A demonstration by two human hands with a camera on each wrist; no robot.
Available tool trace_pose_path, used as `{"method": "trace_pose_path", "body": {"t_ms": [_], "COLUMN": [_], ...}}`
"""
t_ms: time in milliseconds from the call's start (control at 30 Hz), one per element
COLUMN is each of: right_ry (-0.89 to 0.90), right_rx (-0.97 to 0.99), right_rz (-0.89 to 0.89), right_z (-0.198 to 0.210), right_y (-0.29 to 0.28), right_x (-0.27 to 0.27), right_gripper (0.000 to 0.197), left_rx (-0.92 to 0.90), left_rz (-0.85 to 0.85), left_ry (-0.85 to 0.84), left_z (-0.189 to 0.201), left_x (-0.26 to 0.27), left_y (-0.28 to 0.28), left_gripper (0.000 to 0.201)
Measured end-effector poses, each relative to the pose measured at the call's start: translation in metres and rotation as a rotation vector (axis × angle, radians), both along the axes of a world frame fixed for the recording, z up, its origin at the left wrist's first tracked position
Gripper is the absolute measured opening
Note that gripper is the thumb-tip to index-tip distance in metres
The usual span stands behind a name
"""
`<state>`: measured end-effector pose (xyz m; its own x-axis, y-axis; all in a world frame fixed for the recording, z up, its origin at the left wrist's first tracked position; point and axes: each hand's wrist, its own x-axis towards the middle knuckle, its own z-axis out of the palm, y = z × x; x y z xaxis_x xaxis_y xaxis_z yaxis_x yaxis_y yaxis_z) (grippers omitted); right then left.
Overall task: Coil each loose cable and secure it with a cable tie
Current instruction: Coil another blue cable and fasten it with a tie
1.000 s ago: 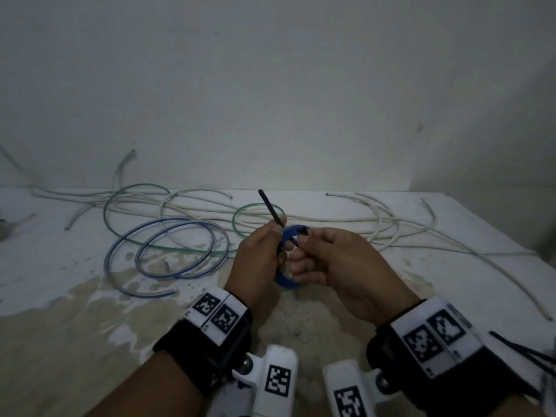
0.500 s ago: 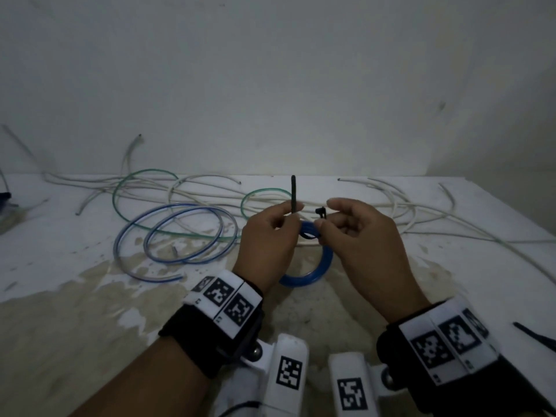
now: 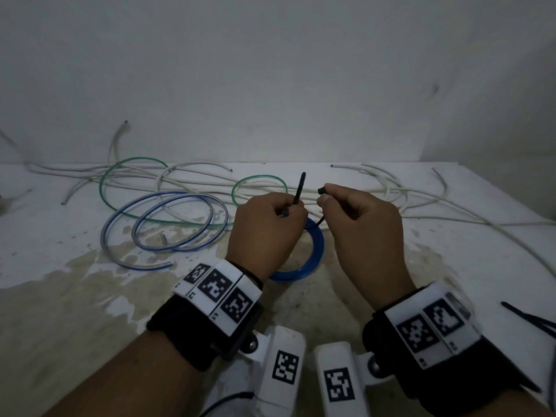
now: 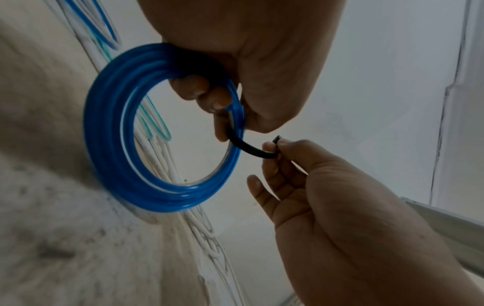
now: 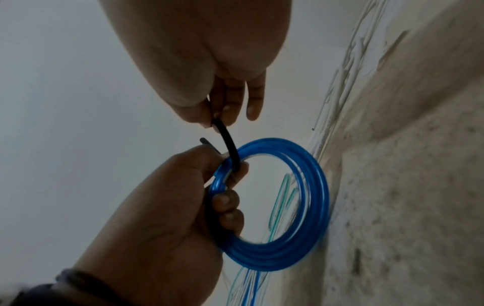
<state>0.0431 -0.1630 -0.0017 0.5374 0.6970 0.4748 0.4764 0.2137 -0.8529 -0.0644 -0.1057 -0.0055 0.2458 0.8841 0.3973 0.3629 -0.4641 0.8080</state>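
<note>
My left hand [image 3: 272, 227] [image 4: 222, 91] [image 5: 225, 186] grips a tight blue cable coil [image 3: 313, 257] [image 4: 112, 132] [image 5: 311, 207], held upright just above the table. A black cable tie [image 3: 299, 188] [image 4: 248, 148] [image 5: 229, 142] runs through the coil. Its pointed tail sticks up out of my left fist. My right hand [image 3: 331, 197] [image 4: 272, 149] [image 5: 222, 116] pinches the tie's head end between thumb and forefinger, a little right of the left hand. The two ends of the tie stand apart.
Loose cables lie on the stained white table [image 3: 75, 296]: a clear-blue looped one [image 3: 168, 227] at left, a green one [image 3: 132, 167] behind it, several white ones [image 3: 391, 188] along the wall. More black ties [image 3: 535, 320] lie at the right edge.
Both hands lifted the coil and drew apart. The right hand moved from the coil to the tie's head end, pulling the tie into a bend through the coil.
</note>
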Motion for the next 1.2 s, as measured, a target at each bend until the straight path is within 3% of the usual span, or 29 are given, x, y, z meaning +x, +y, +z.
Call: {"method": "trace_pose_path", "body": {"t_ms": [33,133,367,533,867,1100,1200], "right_ry": [0.004,0.005,0.008,0.008,0.015,-0.013,-0.025], "right_rx": [0.0,0.003,0.013,0.004,0.009,-0.01,-0.022], "right_rz": [0.004,0.009,-0.008,0.002,0.008,0.064,0.101], "right_z": [-0.0001,-0.0003,-0.0006,-0.0015,0.0004,0.0034,0.0042], "right_y": [-0.0003,-0.0016,-0.0021,-0.0006,-0.002,-0.003,-0.003], "right_x": [-0.0003,0.0003,0.0024,0.0045,0.0051,0.007,0.0083], "right_gripper": [0.022,0.021,0.02,0.019,0.016,0.013,0.017], "left_rx": [-0.023,-0.077,0.0,0.064,0.098,0.113,0.134], "left_rz": [-0.005,-0.037,0.0,-0.053,-0.107,-0.1,-0.119], "left_ry": [-0.022,-0.043,0.018,0.128,0.145,0.177,0.233], "left_z": [0.0009,-0.0001,0.0013,0.0028,0.0027,0.0012,-0.0015], "left_x": [-0.0002,0.0001,-0.0002,0.0004,0.0001,-0.0008,-0.0002], "left_y": [-0.001,-0.0015,-0.0012,-0.0032,-0.0057,-0.003,0.0004], "left_gripper": [0.014,0.032,0.021,0.025,0.042,0.041,0.029]}}
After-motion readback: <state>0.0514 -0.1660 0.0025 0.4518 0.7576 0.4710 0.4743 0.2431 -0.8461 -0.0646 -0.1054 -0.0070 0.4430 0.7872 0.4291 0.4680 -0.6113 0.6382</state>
